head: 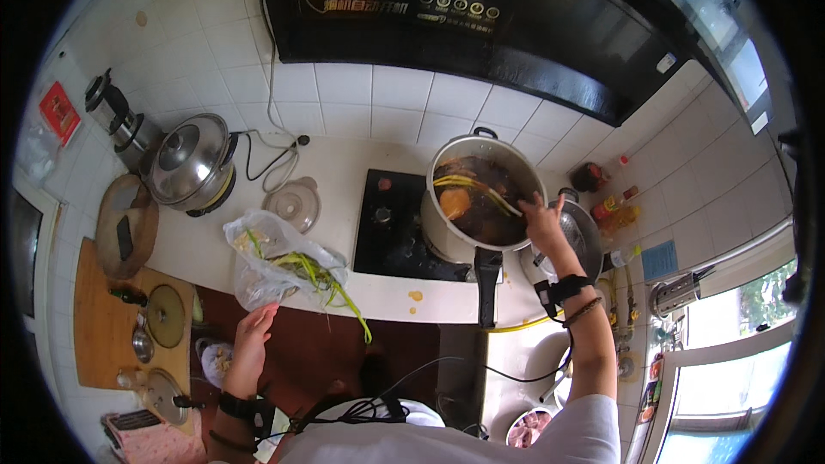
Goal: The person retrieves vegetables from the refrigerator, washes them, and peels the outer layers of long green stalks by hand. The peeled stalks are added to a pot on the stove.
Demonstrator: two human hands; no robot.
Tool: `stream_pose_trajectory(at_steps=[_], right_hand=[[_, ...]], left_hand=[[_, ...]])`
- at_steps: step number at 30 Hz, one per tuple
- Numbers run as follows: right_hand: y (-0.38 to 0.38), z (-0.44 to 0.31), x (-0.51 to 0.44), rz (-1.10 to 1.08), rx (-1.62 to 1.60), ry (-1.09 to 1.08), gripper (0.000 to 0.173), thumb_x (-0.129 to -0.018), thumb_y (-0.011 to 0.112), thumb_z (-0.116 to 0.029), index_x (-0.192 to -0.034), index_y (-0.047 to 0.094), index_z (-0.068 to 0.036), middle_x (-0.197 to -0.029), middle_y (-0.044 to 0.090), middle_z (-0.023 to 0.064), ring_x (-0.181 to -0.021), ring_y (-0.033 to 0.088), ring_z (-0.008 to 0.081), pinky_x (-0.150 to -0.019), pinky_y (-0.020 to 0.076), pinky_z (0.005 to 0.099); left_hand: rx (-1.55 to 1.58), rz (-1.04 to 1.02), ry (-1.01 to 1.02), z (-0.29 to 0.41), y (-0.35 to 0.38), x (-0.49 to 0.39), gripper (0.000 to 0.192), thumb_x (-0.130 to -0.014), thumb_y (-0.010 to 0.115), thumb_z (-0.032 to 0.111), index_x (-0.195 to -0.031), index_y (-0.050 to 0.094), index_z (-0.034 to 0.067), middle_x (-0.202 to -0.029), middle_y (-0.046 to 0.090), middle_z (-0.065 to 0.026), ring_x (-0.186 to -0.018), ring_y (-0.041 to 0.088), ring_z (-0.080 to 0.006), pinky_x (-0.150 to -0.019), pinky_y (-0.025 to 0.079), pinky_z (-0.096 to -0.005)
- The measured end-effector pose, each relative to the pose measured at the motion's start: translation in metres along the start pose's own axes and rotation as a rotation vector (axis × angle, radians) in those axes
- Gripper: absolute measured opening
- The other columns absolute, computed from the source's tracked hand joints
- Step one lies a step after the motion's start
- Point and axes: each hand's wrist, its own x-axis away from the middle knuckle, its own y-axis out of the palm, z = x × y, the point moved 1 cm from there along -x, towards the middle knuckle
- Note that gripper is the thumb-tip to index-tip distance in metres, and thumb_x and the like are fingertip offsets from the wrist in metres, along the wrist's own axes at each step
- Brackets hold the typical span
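Note:
My right hand (546,227) is over the right rim of a large metal pot (425,219), fingers spread. Its fingertips meet the white end of a scallion (480,187); whether they grip it is unclear. The scallion lies bent across dark liquid in the pot, beside a round orange-brown piece (455,203). My left hand (250,343) is at the counter's front edge, its fingertips by the lower edge of a clear plastic bag (254,277). It appears to hold nothing. Green scallions (312,270) stick out of the bag, their leaves hanging over the edge.
The pot stands on a black cooktop (387,232), its black handle (488,290) pointing toward me. A wok (583,225) sits at its right, with bottles (606,206) behind. Leftward are a plastic lid (293,204), a lidded metal cooker (193,164) and a round chopping board (138,251). A range hood (451,32) hangs above.

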Motion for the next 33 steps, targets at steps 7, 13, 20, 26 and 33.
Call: stream_pose_trajectory(at_steps=[7,13,20,26,33], right_hand=[[-0.079,-0.044,0.08,0.412,-0.533,0.355,0.021,-0.089,0.062,0.0,-0.106,0.073,-0.003,-0.1,0.073,0.0151,-0.093,0.072,0.0188,-0.087,0.054,0.0319],[-0.059,-0.061,0.18,0.738,-0.893,0.52,0.018,-0.093,0.065,-0.004,-0.106,0.071,0.006,-0.094,0.073,0.0106,-0.084,0.068,0.0139,-0.078,0.055,0.025],[-0.047,-0.215,0.192,0.583,-0.824,0.471,0.007,-0.086,0.071,-0.003,-0.092,0.071,0.001,-0.084,0.071,0.0077,-0.079,0.064,0.0137,-0.073,0.0504,0.028],[0.039,-0.373,0.096,-0.021,-1.052,0.023,0.016,-0.085,0.067,0.0,-0.101,0.071,0.001,-0.094,0.072,0.0172,-0.089,0.07,0.0307,-0.082,0.0538,0.0347],[0.21,-0.45,0.019,-0.249,-0.442,-0.157,0.061,-0.079,0.07,-0.006,-0.135,0.047,0.002,-0.135,0.051,0.0275,-0.125,0.048,0.0437,-0.111,0.0343,0.0437]], left_hand=[[0.035,0.007,0.002,-0.009,0.0,-0.001,0.032,-0.091,0.065,0.035,-0.118,0.069,0.017,-0.122,0.066,0.0039,-0.11,0.056,-0.0102,-0.089,0.037,-0.0329],[-0.028,0.004,0.223,-0.045,-0.012,-0.05,0.026,-0.093,0.068,0.021,-0.113,0.068,0.004,-0.112,0.07,-0.0039,-0.103,0.063,-0.0133,-0.094,0.046,-0.0273],[-0.852,0.093,0.702,-0.027,-0.011,-0.113,0.042,-0.08,0.073,0.006,-0.12,0.062,0.006,-0.119,0.064,-0.0126,-0.118,0.057,-0.0313,-0.096,0.046,-0.0405],[-1.365,-0.119,0.86,-0.011,-0.021,-0.147,0.065,-0.076,0.078,0.014,-0.135,0.05,0.009,-0.131,0.056,-0.0114,-0.141,0.032,-0.0313,-0.112,0.029,-0.047],[-1.311,-0.481,1.154,-0.039,-0.079,-0.165,0.024,-0.079,0.06,0.009,-0.103,0.065,0.011,-0.093,0.063,-0.0064,-0.096,0.061,-0.0246,-0.095,0.042,-0.0408]])
